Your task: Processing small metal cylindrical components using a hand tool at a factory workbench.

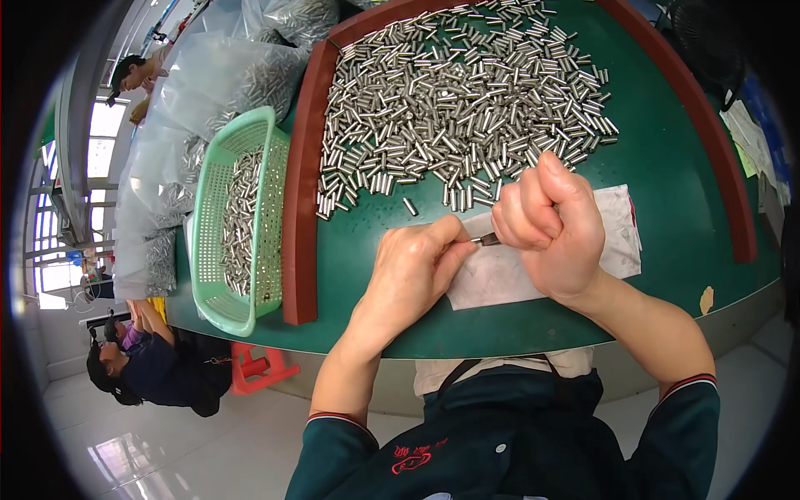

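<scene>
Above the white cloth (621, 229), the left hand (412, 262) pinches what looks like a small metal pin (477, 242), apparently steadying it against the dark tool (489, 239) gripped in the fisted right hand (554, 217); red-brown rails (302, 192) presumably stop the heaped cylinders (458, 100) rolling off the desk (683, 221).

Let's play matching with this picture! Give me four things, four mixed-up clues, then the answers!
Things
1. Light green plastic basket with holes
2. White rectangular cloth
3. Red plastic stool
4. Big heap of silvery metal cylinders

Clues
A. Partly covered by the left hand and right hand
B. On the green tabletop, between reddish-brown bars
C. Holding small metal pieces
D. Off the table, lower left

Right pairs: 1-C, 2-A, 3-D, 4-B
</scene>
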The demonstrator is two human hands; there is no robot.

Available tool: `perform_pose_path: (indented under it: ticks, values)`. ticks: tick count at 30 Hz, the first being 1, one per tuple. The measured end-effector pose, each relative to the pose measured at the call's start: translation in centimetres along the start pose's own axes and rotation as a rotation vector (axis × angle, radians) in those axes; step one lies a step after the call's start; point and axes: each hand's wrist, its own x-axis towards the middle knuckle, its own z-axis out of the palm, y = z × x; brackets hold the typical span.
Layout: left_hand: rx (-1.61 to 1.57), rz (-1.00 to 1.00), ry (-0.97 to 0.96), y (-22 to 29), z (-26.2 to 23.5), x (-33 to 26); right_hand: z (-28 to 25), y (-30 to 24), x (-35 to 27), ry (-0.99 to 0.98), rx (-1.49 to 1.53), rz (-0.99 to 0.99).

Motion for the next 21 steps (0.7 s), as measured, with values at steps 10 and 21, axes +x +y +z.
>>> perform_pose_path:
  ticks: [10,21]
  values:
    - [-0.049,-0.027,0.014,0.0,0.1,0.2,1.2,-0.2,0.1,0.03,-0.114,-0.001]
    - [-0.514,-0.035,0.124,-1.4,-0.6,0.5,0.4,0.0,0.3,0.042,-0.067,0.005]
